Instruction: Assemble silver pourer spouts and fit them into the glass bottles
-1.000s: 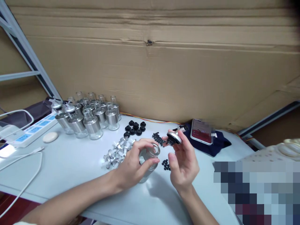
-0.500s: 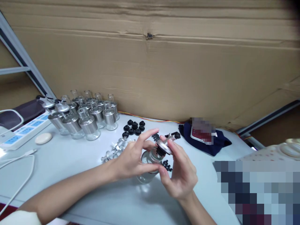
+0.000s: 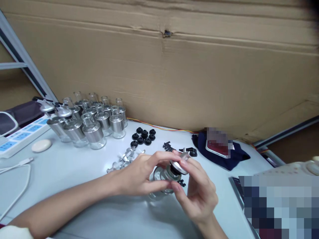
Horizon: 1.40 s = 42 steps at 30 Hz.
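Observation:
My left hand (image 3: 139,173) is closed around a glass bottle (image 3: 159,175) with a metal band, which leans over the table. My right hand (image 3: 201,191) grips a silver metal pour spout (image 3: 178,167) with a dark stopper underneath. That stopper sits at the bottle's mouth; how deep it goes is hidden. The left fingertips reach the spout's silver cap, and my right thumb lies beside the bottle neck. Just behind my left hand are several loose silver spouts (image 3: 127,155). Small black parts (image 3: 182,183) show between my hands.
Several banded bottles (image 3: 94,132) stand at the left back, two topped with spouts (image 3: 64,111). Ribbed black stoppers (image 3: 144,134) and thin black pieces (image 3: 168,146) lie mid-table. A phone (image 3: 218,148) rests on dark cloth (image 3: 236,154). A power strip (image 3: 25,136) and white cable (image 3: 27,179) lie left.
The stopper under the spout has come down onto the bottle mouth. My left fingers have closed in to touch the spout's cap. The view has shifted slightly.

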{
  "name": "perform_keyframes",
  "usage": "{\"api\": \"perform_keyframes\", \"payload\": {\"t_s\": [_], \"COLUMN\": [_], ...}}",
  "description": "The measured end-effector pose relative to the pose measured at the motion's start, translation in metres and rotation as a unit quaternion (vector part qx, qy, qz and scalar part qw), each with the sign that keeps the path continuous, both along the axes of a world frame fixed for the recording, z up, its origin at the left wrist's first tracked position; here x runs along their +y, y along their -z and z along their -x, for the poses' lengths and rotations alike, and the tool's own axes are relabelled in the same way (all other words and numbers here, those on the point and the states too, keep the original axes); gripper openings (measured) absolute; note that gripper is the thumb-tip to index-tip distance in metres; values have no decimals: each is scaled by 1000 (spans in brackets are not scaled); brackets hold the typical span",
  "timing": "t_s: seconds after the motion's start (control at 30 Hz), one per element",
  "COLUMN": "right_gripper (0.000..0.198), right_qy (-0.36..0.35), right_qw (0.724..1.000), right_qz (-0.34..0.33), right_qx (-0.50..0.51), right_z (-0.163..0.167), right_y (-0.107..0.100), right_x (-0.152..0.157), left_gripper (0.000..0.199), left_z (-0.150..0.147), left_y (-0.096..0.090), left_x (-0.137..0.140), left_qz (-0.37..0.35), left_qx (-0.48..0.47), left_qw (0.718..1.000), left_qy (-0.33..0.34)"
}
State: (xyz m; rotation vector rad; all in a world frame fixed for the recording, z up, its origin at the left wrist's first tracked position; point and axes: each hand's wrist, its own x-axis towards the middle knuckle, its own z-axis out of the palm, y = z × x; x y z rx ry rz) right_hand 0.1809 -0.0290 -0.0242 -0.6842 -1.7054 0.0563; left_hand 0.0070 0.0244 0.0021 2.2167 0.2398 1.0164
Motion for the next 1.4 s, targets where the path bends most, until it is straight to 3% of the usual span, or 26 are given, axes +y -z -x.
{"api": "perform_keyframes", "payload": {"t_s": [0.43, 0.73, 1.1, 1.27, 1.4], "right_gripper": [50, 56, 68, 65, 56], "right_qy": [-7, -46, -39, -30, -29], "right_qw": [1000, 998, 999, 998, 996], "right_qz": [7, 37, -34, -55, -81], "right_qx": [-29, -38, -2, 1, -4], "right_z": [-1, -3, 7, 8, 12], "right_y": [-6, -1, 8, 9, 8], "right_x": [2, 1, 1, 3, 4], "left_gripper": [37, 30, 21, 26, 18], "left_z": [3, 5, 5, 5, 3], "left_y": [-9, -9, -8, -7, -8], "left_x": [3, 4, 5, 5, 5], "left_qz": [146, 80, -2, -2, 16], "left_qx": [19, 46, 33, 9, 12], "left_qw": [988, 996, 999, 999, 999], "left_qy": [34, -6, 22, 41, 35]}}
